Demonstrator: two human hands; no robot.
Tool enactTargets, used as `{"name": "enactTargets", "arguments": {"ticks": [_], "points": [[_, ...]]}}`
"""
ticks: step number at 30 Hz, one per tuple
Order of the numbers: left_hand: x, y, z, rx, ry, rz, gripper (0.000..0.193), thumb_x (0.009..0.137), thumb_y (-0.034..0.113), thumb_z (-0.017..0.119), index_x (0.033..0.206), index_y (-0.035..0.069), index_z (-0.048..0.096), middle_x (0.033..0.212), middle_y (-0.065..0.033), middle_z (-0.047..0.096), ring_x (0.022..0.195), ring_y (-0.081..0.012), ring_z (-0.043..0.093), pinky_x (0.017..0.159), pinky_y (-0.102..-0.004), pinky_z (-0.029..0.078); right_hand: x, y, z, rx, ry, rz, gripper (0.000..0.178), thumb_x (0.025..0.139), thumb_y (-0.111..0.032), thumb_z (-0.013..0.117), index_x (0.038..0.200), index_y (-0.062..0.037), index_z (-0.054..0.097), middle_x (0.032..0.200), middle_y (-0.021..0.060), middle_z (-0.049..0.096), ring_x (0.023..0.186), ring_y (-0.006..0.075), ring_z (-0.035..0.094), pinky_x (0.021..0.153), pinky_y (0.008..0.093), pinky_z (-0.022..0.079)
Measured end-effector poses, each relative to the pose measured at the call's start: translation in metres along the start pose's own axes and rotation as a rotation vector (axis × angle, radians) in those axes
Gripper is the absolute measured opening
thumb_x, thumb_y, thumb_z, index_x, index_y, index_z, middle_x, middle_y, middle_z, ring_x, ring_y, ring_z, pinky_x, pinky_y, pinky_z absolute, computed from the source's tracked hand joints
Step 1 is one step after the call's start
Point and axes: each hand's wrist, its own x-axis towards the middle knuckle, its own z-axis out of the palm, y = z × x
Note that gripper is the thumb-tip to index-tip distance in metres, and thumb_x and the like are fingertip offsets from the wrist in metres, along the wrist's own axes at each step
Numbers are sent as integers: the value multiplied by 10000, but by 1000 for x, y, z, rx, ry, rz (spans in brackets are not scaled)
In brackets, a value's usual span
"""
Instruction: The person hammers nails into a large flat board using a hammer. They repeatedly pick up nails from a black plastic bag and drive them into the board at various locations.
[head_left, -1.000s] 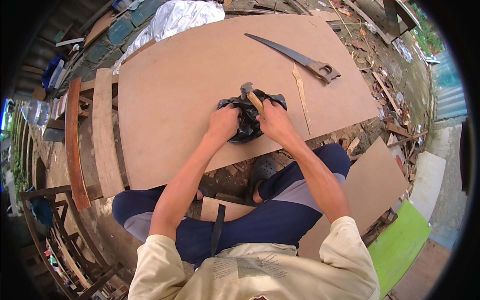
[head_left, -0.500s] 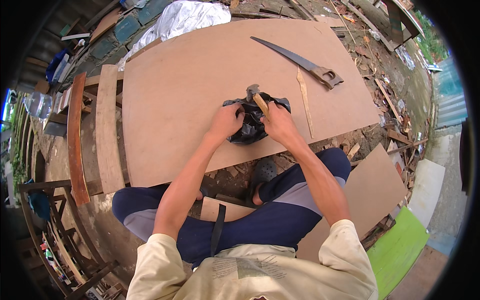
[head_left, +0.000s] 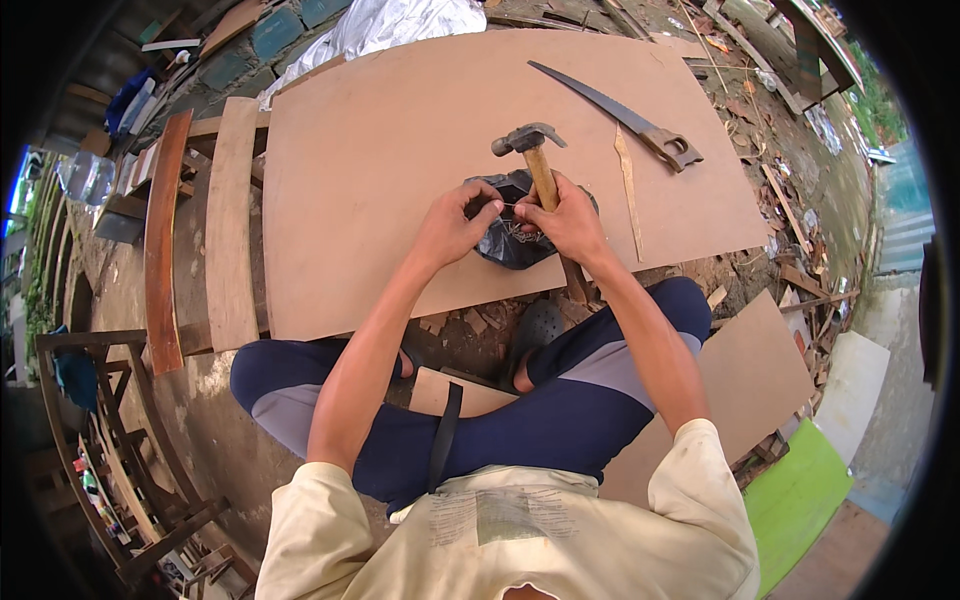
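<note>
My right hand (head_left: pixel 571 222) is closed round the wooden handle of a claw hammer (head_left: pixel 542 170), whose metal head points away from me. Its thumb and finger also reach toward my left hand (head_left: pixel 462 218). That hand is closed in a pinch, with a thin nail (head_left: pixel 510 206) showing between the two hands. Beneath them an opened black plastic bag (head_left: pixel 510 246) rests at the near edge of a brown board (head_left: pixel 390 170). Small thin metal pieces that look like nails show inside the bag, partly hidden by my hands.
A handsaw (head_left: pixel 625 118) and a narrow wood strip (head_left: pixel 628 190) lie right of the bag. Wooden planks (head_left: pixel 232 225) stand along the board's left side. A wooden frame (head_left: pixel 130 450) is at lower left, a green panel (head_left: pixel 800 480) at lower right. Wood scraps litter the ground.
The hammer has come up out of the bag's area, its head now raised and turned sideways in my right hand. Both hands have drawn together above the bag, the thin nail between them.
</note>
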Motion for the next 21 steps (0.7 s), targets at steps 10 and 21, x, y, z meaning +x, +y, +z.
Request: {"name": "enactTargets", "arguments": {"ticks": [10, 21], "points": [[-50, 13, -21, 89, -36, 51, 228, 884, 133, 739, 1092, 43, 758, 952, -125, 754, 818, -259, 710, 778, -361, 554, -37, -34, 38, -199, -71, 44, 198, 915, -87, 722, 1001, 25, 583, 885, 108, 713, 760, 163, 735, 625, 303, 607], [-63, -47, -85, 112, 181, -211, 178, 936, 123, 701, 1061, -2, 715, 943, -119, 764, 834, -196, 717, 773, -338, 554, -58, -30, 69, -106, -329, 113, 265, 964, -172, 715, 1054, 34, 573, 906, 129, 708, 778, 164, 703, 699, 319, 595]]}}
